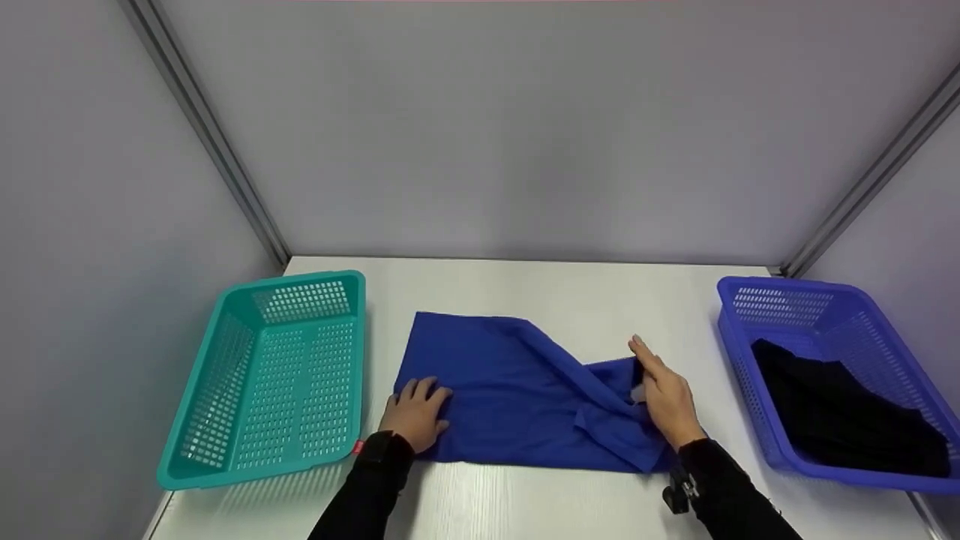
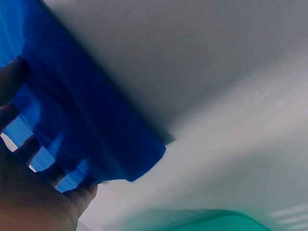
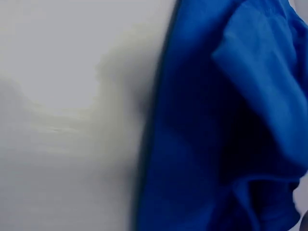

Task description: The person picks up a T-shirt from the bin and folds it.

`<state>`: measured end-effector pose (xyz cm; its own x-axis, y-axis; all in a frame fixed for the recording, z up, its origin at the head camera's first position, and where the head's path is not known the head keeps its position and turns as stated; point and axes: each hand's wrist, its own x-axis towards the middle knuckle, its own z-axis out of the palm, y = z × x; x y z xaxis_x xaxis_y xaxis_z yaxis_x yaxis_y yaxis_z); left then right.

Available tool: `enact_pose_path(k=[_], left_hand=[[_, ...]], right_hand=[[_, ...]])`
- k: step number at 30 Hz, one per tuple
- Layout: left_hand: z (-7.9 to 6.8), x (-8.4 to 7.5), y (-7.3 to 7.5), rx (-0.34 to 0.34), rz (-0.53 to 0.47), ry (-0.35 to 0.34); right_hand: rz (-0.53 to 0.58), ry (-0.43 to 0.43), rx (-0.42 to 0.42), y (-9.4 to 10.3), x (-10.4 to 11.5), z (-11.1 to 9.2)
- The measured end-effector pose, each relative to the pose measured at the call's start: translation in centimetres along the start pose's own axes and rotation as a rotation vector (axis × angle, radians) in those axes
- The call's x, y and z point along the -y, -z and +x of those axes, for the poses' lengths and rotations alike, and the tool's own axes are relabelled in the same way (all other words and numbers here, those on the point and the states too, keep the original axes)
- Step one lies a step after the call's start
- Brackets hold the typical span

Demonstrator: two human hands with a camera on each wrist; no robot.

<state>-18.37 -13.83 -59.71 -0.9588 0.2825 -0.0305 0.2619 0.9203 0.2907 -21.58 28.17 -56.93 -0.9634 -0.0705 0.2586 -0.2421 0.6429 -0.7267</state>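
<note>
A blue garment (image 1: 495, 390) lies folded on the white table, its left part fairly smooth and its right part rumpled, with a slanting fold and a loose flap. My left hand (image 1: 415, 414) rests on its left edge with the fingers spread. In the left wrist view these fingers (image 2: 55, 173) lie against the blue cloth (image 2: 72, 91) by its corner. At the garment's right end, my right hand (image 1: 670, 397) stands on its side, fingers straight, touching the cloth. A small pale patch shows beside that palm. The right wrist view shows the flap (image 3: 269, 82) of cloth but almost none of the hand.
To the left stands a teal plastic basket (image 1: 358, 375) with slotted walls and a red tag (image 1: 358, 447). A purple basket (image 1: 739, 375) at the right holds black cloth (image 1: 847, 412). Grey panels (image 1: 525, 135) enclose the white table (image 1: 487, 499) at the back and sides.
</note>
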Motion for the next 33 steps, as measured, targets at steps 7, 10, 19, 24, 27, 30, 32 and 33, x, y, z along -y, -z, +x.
enact_pose_path(k=[7, 10, 19, 24, 27, 30, 32, 33], left_hand=[[0.0, -0.2, 0.0, 0.025, -0.024, 0.017], [-0.1, -0.3, 0.0, 0.038, -0.035, 0.016], [-0.2, -0.7, 0.6, 0.028, -0.019, 0.015], [-0.2, -1.0, 0.9, 0.026, -0.006, 0.012], [-0.3, -1.1, 1.1, 0.036, -0.004, 0.016], [-0.3, -1.2, 1.2, 0.049, -0.003, 0.026], [-0.3, -1.2, 1.2, 0.052, -0.001, 0.027], [-0.3, -1.2, 1.2, 0.052, 0.001, 0.026]], right_hand=[[-0.182, -0.203, 0.126, 0.5, 0.3, 0.7], [-0.264, -0.317, 0.302, 0.7, -0.1, 0.7], [-0.199, -0.354, 0.576, 0.6, -0.2, 0.5], [-0.162, -0.315, 0.592, 0.5, -0.3, 0.2], [-0.142, -0.281, 0.570, 0.4, -0.3, 0.1], [-0.156, -0.256, 0.522, 0.3, -0.4, 0.3], [-0.159, -0.252, 0.474, 0.3, -0.6, 0.5], [-0.150, -0.253, 0.457, 0.4, -0.7, 0.6]])
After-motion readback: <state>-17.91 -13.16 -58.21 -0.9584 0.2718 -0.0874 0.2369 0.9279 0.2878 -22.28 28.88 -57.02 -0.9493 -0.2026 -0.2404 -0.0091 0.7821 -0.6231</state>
